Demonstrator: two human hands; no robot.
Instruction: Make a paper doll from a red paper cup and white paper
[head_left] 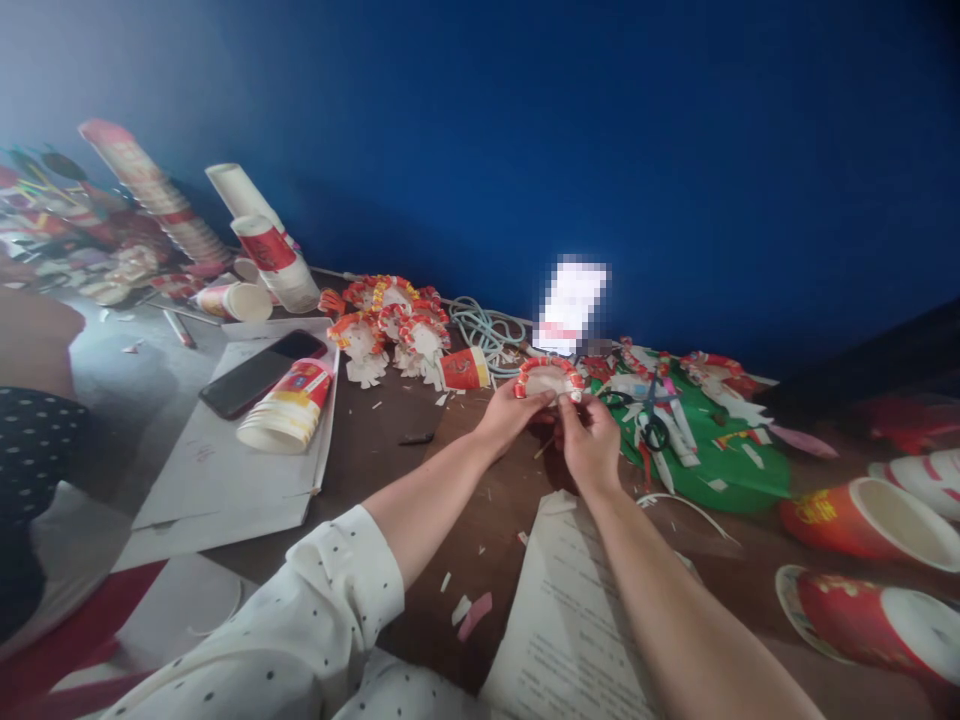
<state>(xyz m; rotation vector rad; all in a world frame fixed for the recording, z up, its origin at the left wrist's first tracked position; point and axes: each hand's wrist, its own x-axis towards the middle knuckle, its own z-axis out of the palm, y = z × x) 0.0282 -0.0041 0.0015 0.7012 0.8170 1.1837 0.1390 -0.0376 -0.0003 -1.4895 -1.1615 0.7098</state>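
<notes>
Both of my hands hold a cut paper cup (550, 383) whose strips are rolled into a red-and-white curled rim, with a pale centre. My left hand (507, 418) grips its left lower edge, fingers closed. On the right lower edge, the thumb and fingers of my right hand (591, 440) pinch it. The far fingertips are partly hidden behind the piece. Just right of my right hand lie scissors (655, 432) with dark handles, among paper scraps on a green sheet (739, 470). Similar curled cup pieces (397, 315) are heaped to the left.
A lit phone screen (571, 305), blurred out, stands behind my hands. At left are a dark phone (262, 372), nested cups (289, 410) and a cup stack (154, 190). Red cups (840, 520) lie at right. A printed sheet (566, 620) is in front. Another person's arm (37, 335) shows at left.
</notes>
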